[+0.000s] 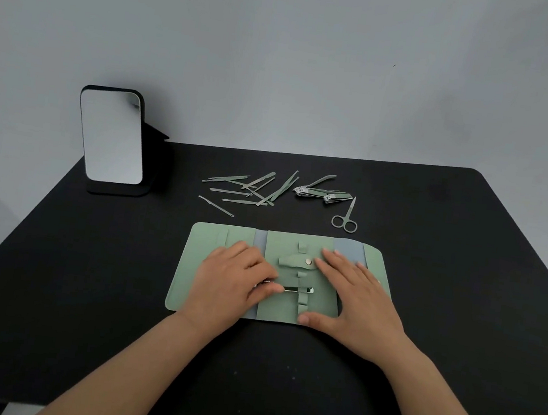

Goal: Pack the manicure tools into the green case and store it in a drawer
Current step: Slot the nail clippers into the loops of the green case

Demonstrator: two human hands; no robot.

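Observation:
The green case (206, 244) lies unfolded and flat on the black table (83, 287). My left hand (232, 285) rests on its left half and pinches the end of a metal nail clipper (293, 289) that sits under a strap in the middle panel. My right hand (354, 300) lies flat on the right half with fingers spread, holding the case down. Behind the case lie several thin green tools (250, 189), two nail clippers (324, 193) and small scissors (346, 218).
A standing mirror (112, 139) in a black frame is at the table's back left. A pale wall rises behind the table. The table's front edge is near my body, with my legs visible below it.

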